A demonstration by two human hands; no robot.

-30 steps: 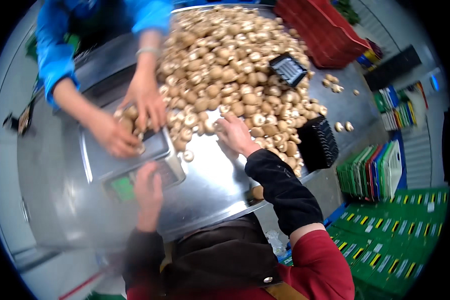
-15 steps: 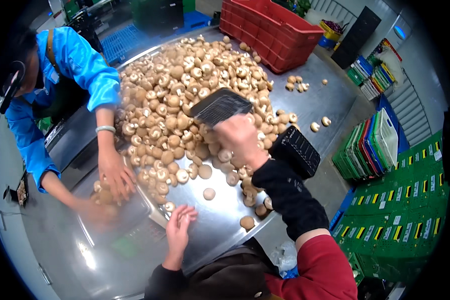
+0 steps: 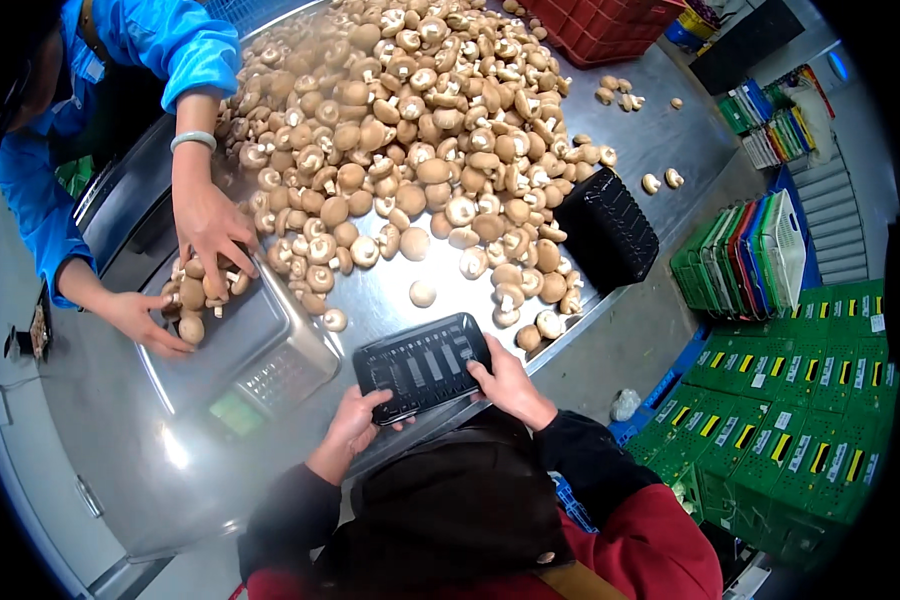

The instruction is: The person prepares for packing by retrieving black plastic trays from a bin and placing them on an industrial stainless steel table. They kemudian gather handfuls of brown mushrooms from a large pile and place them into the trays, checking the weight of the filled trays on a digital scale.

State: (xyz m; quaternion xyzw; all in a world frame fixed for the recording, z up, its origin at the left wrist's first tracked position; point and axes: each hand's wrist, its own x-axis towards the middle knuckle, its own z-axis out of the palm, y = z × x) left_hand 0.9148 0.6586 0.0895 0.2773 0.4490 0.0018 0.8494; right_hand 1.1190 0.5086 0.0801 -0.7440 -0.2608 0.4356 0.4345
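A shallow black plastic tray (image 3: 420, 366) is held level at the near edge of the steel table. My left hand (image 3: 354, 418) grips its left end, thumb over the rim, and my right hand (image 3: 511, 384) holds the right end the same way. Nothing lies in the tray. Beyond it spreads a large heap of brown mushrooms (image 3: 425, 170) with pale stems. One loose mushroom (image 3: 422, 293) lies just past the tray. To the right of the heap stands a stack of black trays (image 3: 608, 230).
At left, a co-worker in blue sleeves has both hands (image 3: 208, 225) around mushrooms on a metal scale (image 3: 288, 345). A red crate (image 3: 610, 28) stands at the far edge. Green crates (image 3: 785, 400) and stacked coloured baskets (image 3: 740, 262) are off to the right.
My right hand has come back from over the heap with the black tray, near me. My left hand has taken its other end. The black tray stack now sits tilted differently in view.
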